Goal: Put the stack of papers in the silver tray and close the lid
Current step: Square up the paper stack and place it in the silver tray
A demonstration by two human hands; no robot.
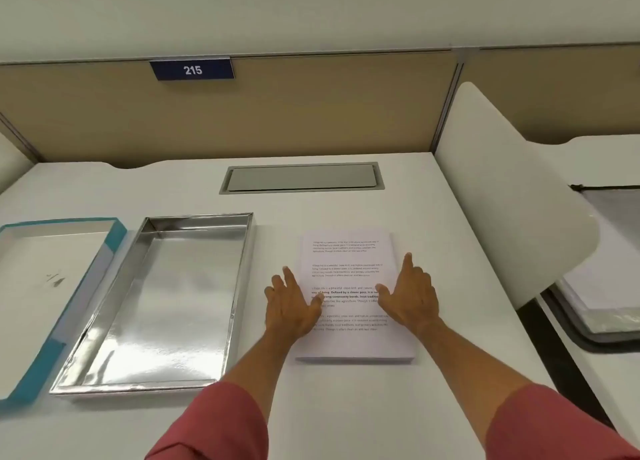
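Note:
A stack of white printed papers [349,262] lies flat on the white desk, right of centre. My left hand [292,303] is spread open at the stack's left edge, thumb over the sheet. Over the stack's right edge my right hand [410,295] is open too, with the index finger pointing away. Neither hand grips the paper. The silver tray [239,286] sits empty to the left of the stack, its shiny inside showing. Further left lies the lid [117,234], upside down, white inside with a teal rim.
A grey cable hatch [301,178] is set into the desk behind the papers. A white side divider [502,199] stands to the right, with a neighbouring desk and a dark tray of papers [599,307] beyond it. A beige partition with a "215" sign [192,69] closes the back.

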